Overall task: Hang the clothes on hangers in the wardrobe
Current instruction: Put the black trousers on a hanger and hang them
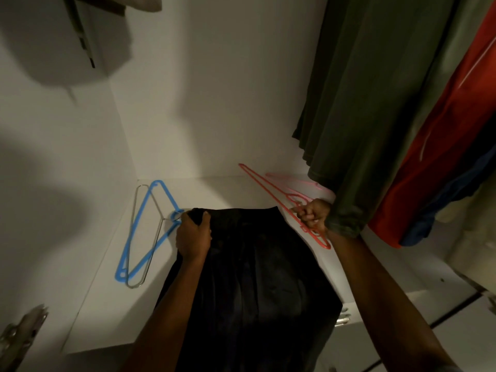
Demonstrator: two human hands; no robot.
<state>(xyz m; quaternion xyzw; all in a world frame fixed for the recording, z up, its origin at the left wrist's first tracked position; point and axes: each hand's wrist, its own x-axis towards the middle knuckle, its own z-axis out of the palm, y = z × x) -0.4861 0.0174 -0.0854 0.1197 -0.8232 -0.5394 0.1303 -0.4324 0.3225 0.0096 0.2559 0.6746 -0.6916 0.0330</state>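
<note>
While the dark garment [257, 267] lies spread across the white wardrobe shelf [230, 191], both arms reach in over it from below. It is black or very deep navy, too dim to call for certain, with soft lengthwise folds running down its middle and a fairly straight top edge facing the back wall; its lower part spills off the shelf's front lip toward the camera. What kind of garment it is cannot be told in this light.

The left hand [193, 236] is clamped on the top left corner of the fabric, fingers curled over the edge and thumb pressing from the near side. The right hand [312, 214] is closed into a fist at the garment's top right corner, wrapped around the red plastic hanger [268, 190], whose long arm stretches away up and left across the shelf while its other end pokes out below the knuckles. Just beyond it lies a paler pink hanger [295, 181], partly tucked under the hanging clothes.

To the left of the garment, a blue plastic hanger [142, 232] lies flat, overlapping a thin metal wire hanger [135, 210]; the blue one's hook sits right by the left hand's fingers.

On the right, an olive green garment [362, 103] hangs down, its hem brushing the right wrist, with a red garment [440, 146] beside it and a blue one [451, 210] lower.
</note>
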